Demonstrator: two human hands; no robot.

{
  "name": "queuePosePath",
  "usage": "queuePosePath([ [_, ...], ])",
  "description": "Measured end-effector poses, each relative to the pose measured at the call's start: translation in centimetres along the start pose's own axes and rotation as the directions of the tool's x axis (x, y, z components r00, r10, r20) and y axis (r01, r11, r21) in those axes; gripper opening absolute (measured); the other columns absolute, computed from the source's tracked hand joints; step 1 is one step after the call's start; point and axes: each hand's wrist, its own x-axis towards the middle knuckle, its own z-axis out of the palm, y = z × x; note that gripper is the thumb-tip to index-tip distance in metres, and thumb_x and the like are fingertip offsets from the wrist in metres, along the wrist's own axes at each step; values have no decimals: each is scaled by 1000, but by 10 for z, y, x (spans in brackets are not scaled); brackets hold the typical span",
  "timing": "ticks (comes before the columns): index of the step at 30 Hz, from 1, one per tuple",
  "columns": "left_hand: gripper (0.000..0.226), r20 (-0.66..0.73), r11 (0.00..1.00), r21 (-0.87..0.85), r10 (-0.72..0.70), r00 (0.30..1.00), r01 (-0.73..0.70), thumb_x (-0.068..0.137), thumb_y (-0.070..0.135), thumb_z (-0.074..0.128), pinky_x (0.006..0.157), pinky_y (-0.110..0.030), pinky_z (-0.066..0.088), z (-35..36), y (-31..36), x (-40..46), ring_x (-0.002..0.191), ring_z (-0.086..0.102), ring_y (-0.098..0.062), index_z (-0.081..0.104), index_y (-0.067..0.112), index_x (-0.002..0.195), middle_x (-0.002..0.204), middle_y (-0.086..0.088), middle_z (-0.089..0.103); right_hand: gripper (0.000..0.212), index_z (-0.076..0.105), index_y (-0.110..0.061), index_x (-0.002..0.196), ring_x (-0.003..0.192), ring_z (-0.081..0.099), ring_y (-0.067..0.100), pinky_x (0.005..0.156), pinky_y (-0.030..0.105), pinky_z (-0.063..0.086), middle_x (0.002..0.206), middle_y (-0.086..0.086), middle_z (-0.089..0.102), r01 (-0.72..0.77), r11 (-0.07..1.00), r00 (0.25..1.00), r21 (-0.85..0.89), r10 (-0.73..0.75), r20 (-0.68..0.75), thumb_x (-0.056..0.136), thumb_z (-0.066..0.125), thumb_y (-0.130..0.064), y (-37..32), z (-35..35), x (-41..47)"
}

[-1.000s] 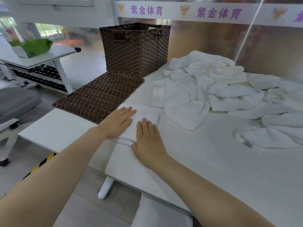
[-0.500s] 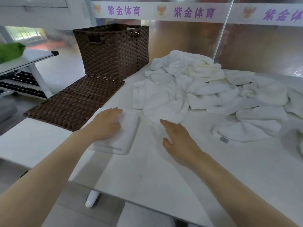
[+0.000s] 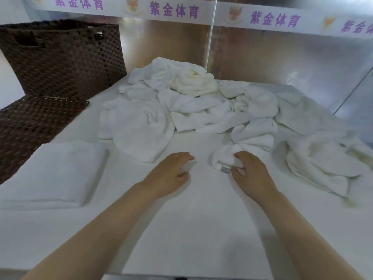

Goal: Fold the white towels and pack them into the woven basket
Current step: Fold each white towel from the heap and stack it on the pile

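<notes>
Bare table (image 3: 193, 219) near; towel heap (image 3: 181, 102) and basket (image 3: 60, 57) beyond.

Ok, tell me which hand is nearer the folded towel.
Left. The left hand lies on the table just right of the folded towel; the right hand is farther right, gripping a crumpled towel.

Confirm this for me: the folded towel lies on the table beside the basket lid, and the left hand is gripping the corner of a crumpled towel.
Not quite. The head view shows the right hand, not the left hand, gripping the crumpled towel. The folded towel does lie on the table beside the basket lid.
</notes>
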Motion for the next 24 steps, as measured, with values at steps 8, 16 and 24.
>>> queuePosePath([
  [8,50,-110,989,-150,-28,994,11,94,37,60,93,-21,38,41,48,30,115,54,-11,47,19,139,129,6,59,7,63,-16,91,77,53,20,67,28,36,85,-4,60,68,997,983,27,-63,-173,86,68,-15,3,13,-10],
  [16,43,-219,922,-386,-81,972,-10,89,9,55,70,-22,47,56,51,27,83,60,-2,53,32,126,100,17,63,21,62,-32,100,75,60,4,66,20,47,81,-16,65,-16,971,990,239,50,-135,94,48,-46,-24,5,-42],
  [24,39,-336,727,-686,-332,881,12,86,-8,40,73,-22,42,33,38,13,85,56,-5,61,23,96,94,13,64,34,59,-18,119,106,53,20,91,39,47,117,-2,61,59,976,912,208,32,-409,87,55,-8,-11,-15,4],
])
